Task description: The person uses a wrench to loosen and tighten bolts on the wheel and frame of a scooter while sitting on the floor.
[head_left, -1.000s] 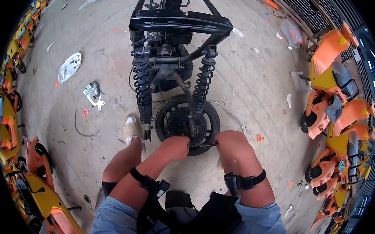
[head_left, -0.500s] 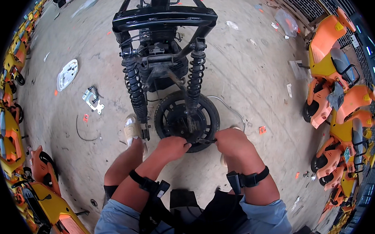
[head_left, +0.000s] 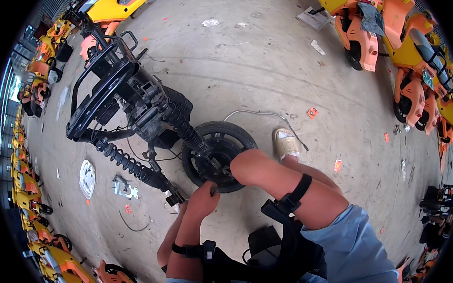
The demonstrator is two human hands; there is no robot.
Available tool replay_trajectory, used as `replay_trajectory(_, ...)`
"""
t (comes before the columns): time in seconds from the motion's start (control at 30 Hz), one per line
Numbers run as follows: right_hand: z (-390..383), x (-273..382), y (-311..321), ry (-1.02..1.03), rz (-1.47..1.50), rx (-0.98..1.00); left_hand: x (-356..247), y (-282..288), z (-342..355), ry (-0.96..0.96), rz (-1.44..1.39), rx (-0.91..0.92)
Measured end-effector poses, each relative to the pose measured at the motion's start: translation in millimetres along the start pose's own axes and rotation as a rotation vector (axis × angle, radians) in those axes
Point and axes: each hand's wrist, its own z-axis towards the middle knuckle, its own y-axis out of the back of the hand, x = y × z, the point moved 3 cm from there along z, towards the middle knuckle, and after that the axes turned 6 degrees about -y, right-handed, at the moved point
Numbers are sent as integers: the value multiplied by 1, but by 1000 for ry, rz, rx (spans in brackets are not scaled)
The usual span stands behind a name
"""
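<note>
A black wheel with its hub lies tilted below the black scooter frame. One coil-spring shock absorber reaches down to the hub; another shock absorber hangs free of the wheel at its left. My right hand is closed at the wheel's near right side, and whatever it grips is hidden behind the knuckles. My left hand is closed just off the wheel's near edge. Something small and dark shows at its thumb, too little to name.
A grey cable curves from the wheel toward my shod right foot. At the left lie a white oval panel, a metal bracket and a thin black cable. Yellow and orange scooters line both sides.
My view has turned, so the frame now leans to the upper left. My left hand has drawn back from the wheel's edge; my right hand stays by the wheel.
</note>
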Motion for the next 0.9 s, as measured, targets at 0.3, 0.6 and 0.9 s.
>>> replay_trajectory(0.3, 15, -4, -32, -50, 125, 42, -7, -2, 3, 9, -14, 12)
replay_trajectory(0.6, 18, 6, -61, -128, 358, 0, -10, 11, 1, 12, -37, -75)
replay_trajectory(0.9, 13, 60, -97, -461, 1452, 131, -3, 13, -4, 18, -74, -39)
